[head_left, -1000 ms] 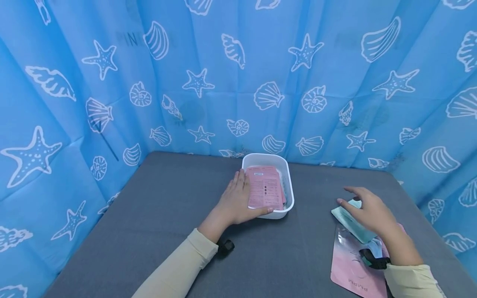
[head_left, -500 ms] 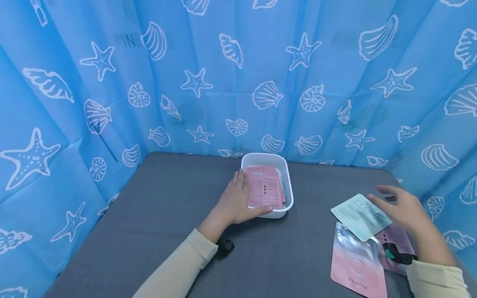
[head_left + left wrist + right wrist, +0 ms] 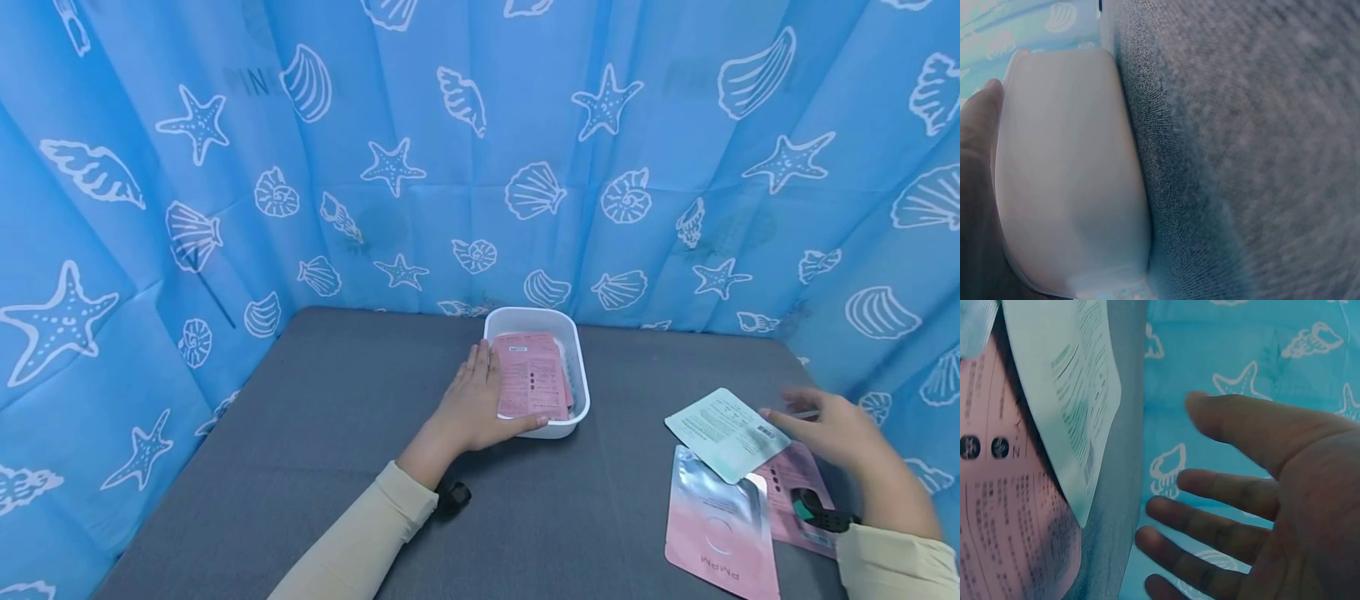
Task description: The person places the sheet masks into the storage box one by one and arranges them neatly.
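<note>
Sachets, flat foil, several: one pale green sachet (image 3: 726, 433) lies printed-back-up on the grey desk (image 3: 315, 467), overlapping a pink-and-silver sachet (image 3: 718, 533) and a pink sachet (image 3: 795, 500) half under the right wrist. More pink sachets (image 3: 531, 385) lie stacked in a white tub (image 3: 577, 333) at the desk's rear centre.

Right hand (image 3: 843, 435): fingers spread and relaxed, holding nothing, hovering just beside the green sachet's right edge (contact cannot be told). Left hand (image 3: 472, 404): fingers straight against the tub's left wall, thumb along its near rim, steadying it.

Handling, judged: the green sachet looks light, thin, bendable and slick; a pinch at its raised right-hand corner or free edge would probably serve best.

Writing: "PMPM" on the pink-and-silver sachet, read upside down. Fine print on the backs is too small to read.
</note>
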Tool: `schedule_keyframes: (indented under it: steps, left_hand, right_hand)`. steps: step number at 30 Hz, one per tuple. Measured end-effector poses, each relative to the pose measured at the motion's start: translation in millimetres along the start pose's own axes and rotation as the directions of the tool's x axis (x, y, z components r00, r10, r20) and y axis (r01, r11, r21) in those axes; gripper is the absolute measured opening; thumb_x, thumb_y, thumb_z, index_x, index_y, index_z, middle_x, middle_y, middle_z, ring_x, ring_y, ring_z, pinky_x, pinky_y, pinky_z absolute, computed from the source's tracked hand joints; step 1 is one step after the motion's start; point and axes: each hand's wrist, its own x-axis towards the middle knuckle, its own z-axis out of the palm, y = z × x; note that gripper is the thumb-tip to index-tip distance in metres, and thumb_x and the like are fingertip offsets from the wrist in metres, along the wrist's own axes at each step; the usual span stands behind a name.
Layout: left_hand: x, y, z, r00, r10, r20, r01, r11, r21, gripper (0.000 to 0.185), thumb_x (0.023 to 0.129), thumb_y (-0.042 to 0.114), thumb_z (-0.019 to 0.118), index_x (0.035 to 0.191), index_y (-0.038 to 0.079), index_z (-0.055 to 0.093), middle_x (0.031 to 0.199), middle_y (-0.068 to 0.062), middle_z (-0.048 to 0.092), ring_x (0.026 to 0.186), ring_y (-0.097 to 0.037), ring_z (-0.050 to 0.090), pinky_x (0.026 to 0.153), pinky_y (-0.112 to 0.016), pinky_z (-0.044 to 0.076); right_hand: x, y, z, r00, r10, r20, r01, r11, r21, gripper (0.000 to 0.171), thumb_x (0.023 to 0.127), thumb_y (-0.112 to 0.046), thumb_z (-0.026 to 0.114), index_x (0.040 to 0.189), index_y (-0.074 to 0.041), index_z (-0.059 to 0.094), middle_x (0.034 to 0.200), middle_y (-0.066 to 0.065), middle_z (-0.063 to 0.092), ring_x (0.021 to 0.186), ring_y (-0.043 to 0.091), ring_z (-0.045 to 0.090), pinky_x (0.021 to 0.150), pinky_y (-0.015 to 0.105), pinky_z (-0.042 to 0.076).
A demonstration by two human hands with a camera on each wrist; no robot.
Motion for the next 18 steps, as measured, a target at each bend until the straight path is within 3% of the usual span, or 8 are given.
schedule_keyframes:
  steps: [13, 18]
  left_hand:
    - [-0.2, 0.0, -0.7, 1.000, 0.002, 0.004, -0.002, 1.000, -0.010, 0.132, 0.083, 0.089, 0.058, 0.171, 0.003, 0.007, 0.180, -0.016, -0.002, 0.167, -0.036, 0.002, 0.134, -0.054, 0.017]
    - [0.9, -0.4, -0.4, 1.000, 0.001, 0.004, -0.001, 1.000, -0.009, 0.134, 0.082, 0.091, 0.057, 0.171, 0.004, 0.006, 0.180, -0.016, -0.002, 0.167, -0.035, 0.002, 0.133, -0.054, 0.017]
  right_hand:
    - [10.2, 8.4, 12.4, 0.990, 0.027, 0.138, -0.019, 0.998, -0.055, 0.091, 0.091, -0.054, 0.078, 0.133, 0.023, 0.053, 0.122, 0.046, 0.059, 0.107, 0.060, 0.060, 0.081, 0.062, 0.057]
    - [13.3, 7.7, 16.3, 0.989, 0.037, 0.143, -0.029, 0.998, -0.060, 0.097, 0.084, -0.059, 0.084, 0.131, 0.021, 0.056, 0.121, 0.045, 0.060, 0.106, 0.057, 0.060, 0.080, 0.062, 0.057]
